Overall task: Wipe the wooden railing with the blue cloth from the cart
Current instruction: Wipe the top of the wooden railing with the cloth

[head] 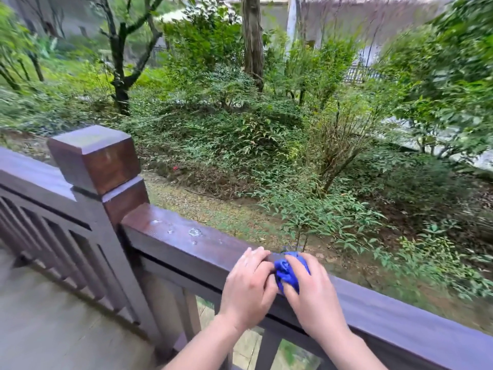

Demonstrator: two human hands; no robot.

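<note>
A bunched blue cloth [286, 271] lies on the top rail of the dark brown wooden railing [186, 239], low in the middle of the head view. My right hand [312, 295] presses down on the cloth and grips it. Just left of it, my left hand [248, 284] rests on the rail, and its fingertips touch the cloth's left edge. Water drops [194, 232] sit on the rail to the left of my hands. The cart is out of view.
A square wooden post [96, 158] rises at the corner on the left, where a second rail with slats [48, 217] runs off. Grey deck floor [53, 316] lies at the lower left. Beyond the railing there are shrubs, trees and bare ground.
</note>
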